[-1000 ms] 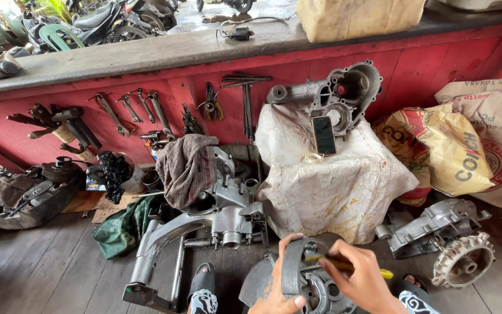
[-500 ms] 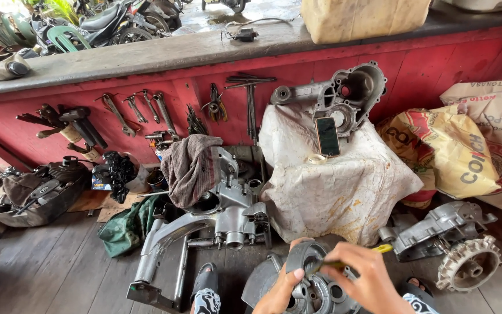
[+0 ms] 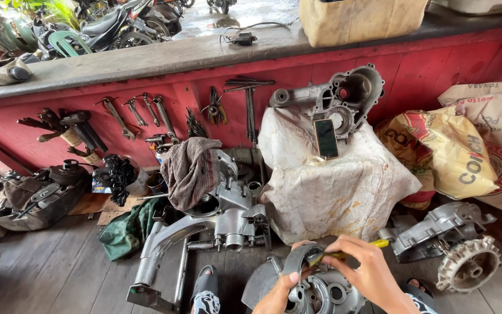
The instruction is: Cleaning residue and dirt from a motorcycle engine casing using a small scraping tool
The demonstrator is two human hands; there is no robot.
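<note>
Right hand (image 3: 373, 273), fingers closed around yellow-handled tool (image 3: 344, 254), tip pressed into grey engine cover (image 3: 315, 288) low on wooden floor (image 3: 47, 273). Left hand (image 3: 283, 291) gripping cover rim from below. Work clearly under way; cover not yet put aside, probably much left.

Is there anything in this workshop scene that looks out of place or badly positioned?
A dark phone stands propped against a grey engine casing on top of a cloth-draped block, an odd spot among greasy parts. A brownish rag hangs over the engine block on the floor.
</note>
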